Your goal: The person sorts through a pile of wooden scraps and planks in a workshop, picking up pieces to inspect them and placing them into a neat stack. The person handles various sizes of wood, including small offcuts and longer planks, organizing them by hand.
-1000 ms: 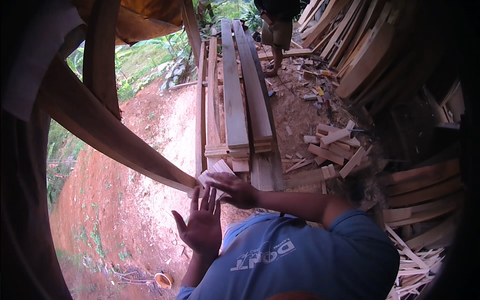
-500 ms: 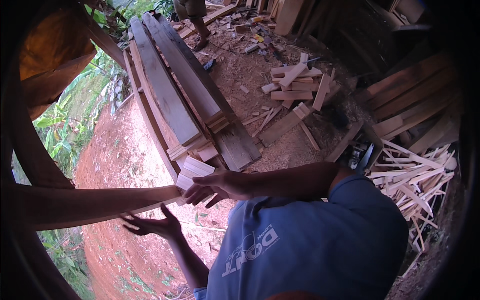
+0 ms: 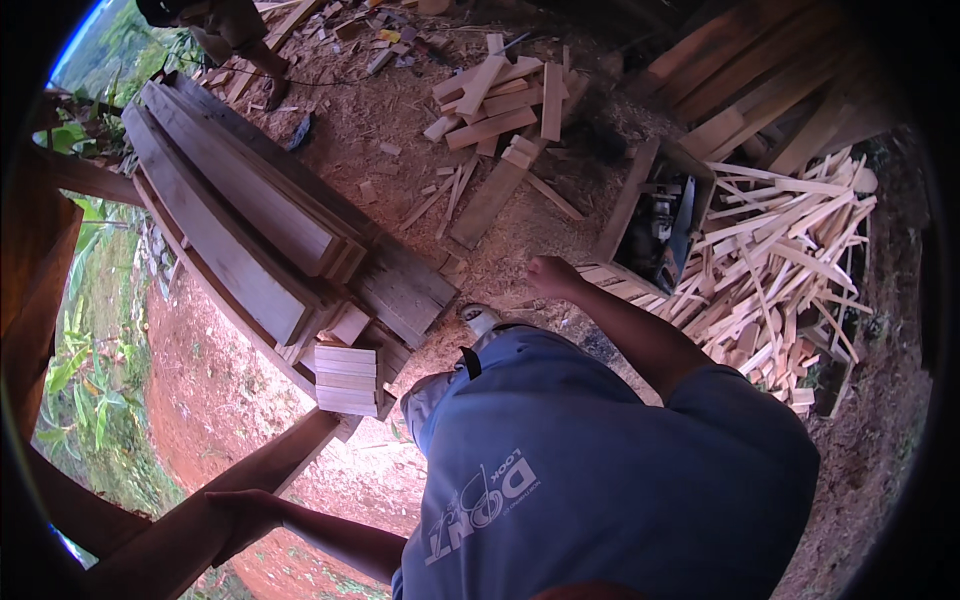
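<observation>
My left hand (image 3: 245,515) grips a long dark wooden beam (image 3: 285,450) that slants up from the lower left. Its fingers lie over the beam, partly lost in shadow. Out to the right, my right hand (image 3: 555,277) is closed in a loose fist above the shavings, with nothing visible in it. Just beyond the beam's far end sits a neat stack of short wooden blocks (image 3: 346,378), touched by neither hand. Long planks (image 3: 225,205) lie side by side behind that stack.
Cut boards (image 3: 490,125) lie heaped ahead. To the right stand an open wooden box (image 3: 630,210) with metal parts and a big pile of thin offcuts (image 3: 780,260). Another person's leg (image 3: 270,70) shows at the top left. Dark boards (image 3: 740,50) lean at the upper right.
My right hand has left the block stack and swung right, closing. My left hand, spread beside the beam before, now holds it. The view has shifted.
</observation>
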`<state>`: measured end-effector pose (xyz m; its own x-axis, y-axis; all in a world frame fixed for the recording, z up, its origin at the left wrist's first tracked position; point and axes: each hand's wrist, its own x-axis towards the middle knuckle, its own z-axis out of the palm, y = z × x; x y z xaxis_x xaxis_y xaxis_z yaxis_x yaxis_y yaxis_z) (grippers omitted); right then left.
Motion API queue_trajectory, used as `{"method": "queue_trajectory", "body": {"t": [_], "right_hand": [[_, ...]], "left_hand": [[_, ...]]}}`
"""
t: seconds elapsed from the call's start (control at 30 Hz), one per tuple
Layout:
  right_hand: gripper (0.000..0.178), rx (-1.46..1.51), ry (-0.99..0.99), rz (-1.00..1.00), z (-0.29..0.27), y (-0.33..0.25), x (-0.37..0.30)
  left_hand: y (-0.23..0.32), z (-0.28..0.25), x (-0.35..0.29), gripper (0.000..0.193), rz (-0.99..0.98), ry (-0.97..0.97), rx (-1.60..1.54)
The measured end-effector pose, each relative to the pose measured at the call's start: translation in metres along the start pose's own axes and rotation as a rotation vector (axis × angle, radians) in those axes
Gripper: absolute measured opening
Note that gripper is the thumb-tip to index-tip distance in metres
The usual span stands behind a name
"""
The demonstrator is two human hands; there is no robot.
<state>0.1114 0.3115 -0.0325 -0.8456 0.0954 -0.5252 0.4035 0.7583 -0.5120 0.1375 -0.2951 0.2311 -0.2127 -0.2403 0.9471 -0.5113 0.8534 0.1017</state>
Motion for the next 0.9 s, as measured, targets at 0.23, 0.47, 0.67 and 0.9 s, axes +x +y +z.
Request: {"method": "queue_trajectory", "body": {"t": [0.23,0.47,0.67,0.9], "right_hand": [[0.05,-0.016,-0.348,0.47,0.045,0.215,-0.083],[0.053,0.092,-0.306,0.643,0.027,0.25,-0.121],[0.047,0.291,-0.157,0.481,0.031,0.218,-0.056],[0.039,0.324,-0.25,0.439,0.019,0.197,-0.025]], "left_hand": [[0.003,0.007,-0.003,0.126,0.008,0.005,-0.056],[0.0,0.007,-0.001,0.126,0.021,-0.002,-0.061],[-0.004,0.01,0.005,0.125,0.013,0.003,-0.073],[-0.015,0.004,0.015,0.125,-0.028,-0.002,-0.034]]}}
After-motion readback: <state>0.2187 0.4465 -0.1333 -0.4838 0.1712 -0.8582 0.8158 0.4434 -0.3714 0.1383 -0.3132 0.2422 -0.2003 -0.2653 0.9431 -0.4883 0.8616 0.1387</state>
